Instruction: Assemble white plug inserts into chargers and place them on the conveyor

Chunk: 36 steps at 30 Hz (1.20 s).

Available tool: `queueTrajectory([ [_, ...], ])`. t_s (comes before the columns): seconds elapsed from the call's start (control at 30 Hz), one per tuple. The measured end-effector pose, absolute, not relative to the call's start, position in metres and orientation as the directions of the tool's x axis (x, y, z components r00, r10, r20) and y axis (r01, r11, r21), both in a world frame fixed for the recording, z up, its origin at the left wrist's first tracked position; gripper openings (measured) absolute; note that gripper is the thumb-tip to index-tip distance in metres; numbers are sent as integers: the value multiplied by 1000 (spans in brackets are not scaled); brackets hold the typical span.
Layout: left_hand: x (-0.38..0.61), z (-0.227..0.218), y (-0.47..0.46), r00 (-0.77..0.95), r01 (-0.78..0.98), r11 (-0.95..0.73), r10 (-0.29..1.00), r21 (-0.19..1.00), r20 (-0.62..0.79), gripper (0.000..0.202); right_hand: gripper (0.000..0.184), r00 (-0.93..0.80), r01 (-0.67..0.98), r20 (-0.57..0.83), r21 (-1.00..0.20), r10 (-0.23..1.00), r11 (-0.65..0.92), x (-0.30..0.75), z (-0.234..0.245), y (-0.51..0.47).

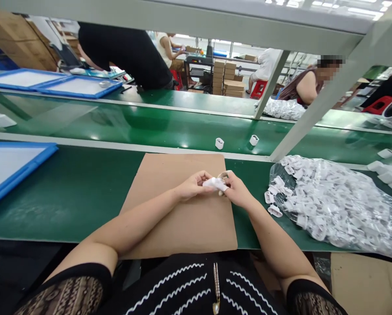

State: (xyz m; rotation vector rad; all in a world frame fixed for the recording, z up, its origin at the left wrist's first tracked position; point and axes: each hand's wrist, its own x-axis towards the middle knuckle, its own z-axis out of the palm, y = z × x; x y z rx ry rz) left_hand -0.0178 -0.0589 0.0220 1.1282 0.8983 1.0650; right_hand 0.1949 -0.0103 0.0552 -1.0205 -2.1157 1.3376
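Over a sheet of brown cardboard point(179, 223), my left hand point(193, 186) and my right hand point(237, 189) come together on a small white plastic part point(211, 183). My left fingers are closed around its left side. From the other side, my right thumb and fingers pinch it; white covering seems to show at those fingertips. The part's exact shape is partly hidden by my fingers. To the right of my right hand, several loose white plastic pieces point(275, 211) lie beside a clear plastic bag point(340, 201) full of similar pieces.
Behind the cardboard runs a green conveyor belt point(169, 131) carrying two white housings point(219, 143). A blue-rimmed tray point(22, 170) lies at the left. A slanted metal post point(317, 96) rises at the right. Several people work beyond the belt, one person in black point(126, 52) leaning close.
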Motion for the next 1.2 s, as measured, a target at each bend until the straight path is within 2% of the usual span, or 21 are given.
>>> queueTrajectory([
  [0.13, -16, 23, -57, 319, -141, 111, 946, 984, -61, 56, 21, -656, 379, 9, -861, 755, 339, 195, 54, -12],
  [0.23, -17, 26, -57, 286, -78, 59, 957, 995, -34, 57, 21, -640, 425, 49, -809, 767, 407, 196, 55, -12],
  [0.4, -19, 25, -58, 130, 141, -99, 988, 985, 81, 50, 15, -595, 450, 269, -669, 758, 591, 194, 54, -10],
  [0.5, -17, 15, -57, 97, 141, -120, 990, 983, 107, 46, 17, -601, 413, 344, -639, 721, 649, 191, 46, -8],
  [0.63, -17, 3, -57, 93, 127, -125, 989, 984, 113, 43, 22, -612, 408, 312, -662, 726, 629, 184, 36, -6],
  [0.77, -23, 2, -59, 131, 126, -211, 972, 969, 194, 46, 21, -605, 410, 321, -659, 729, 630, 171, 32, -10],
  [0.83, -26, 2, -61, 145, 137, -234, 966, 962, 215, 40, 23, -585, 372, 333, -700, 740, 609, 166, 30, -13],
  [0.9, -29, 1, -61, 134, 155, -234, 968, 960, 214, 37, 27, -523, 314, 332, -781, 785, 540, 164, 29, -14],
  [1.0, -32, -2, -59, 104, 193, -226, 972, 955, 210, 44, 33, -369, 244, 316, -875, 874, 419, 166, 29, -11],
  [1.1, -32, 0, -58, 60, 251, -220, 976, 943, 211, 47, 35, -213, 248, 328, -893, 920, 376, 173, 32, -5],
  [1.2, -29, 9, -61, 21, 270, -246, 968, 931, 250, 45, 38, -142, 218, 311, -916, 940, 336, 178, 34, 0],
])
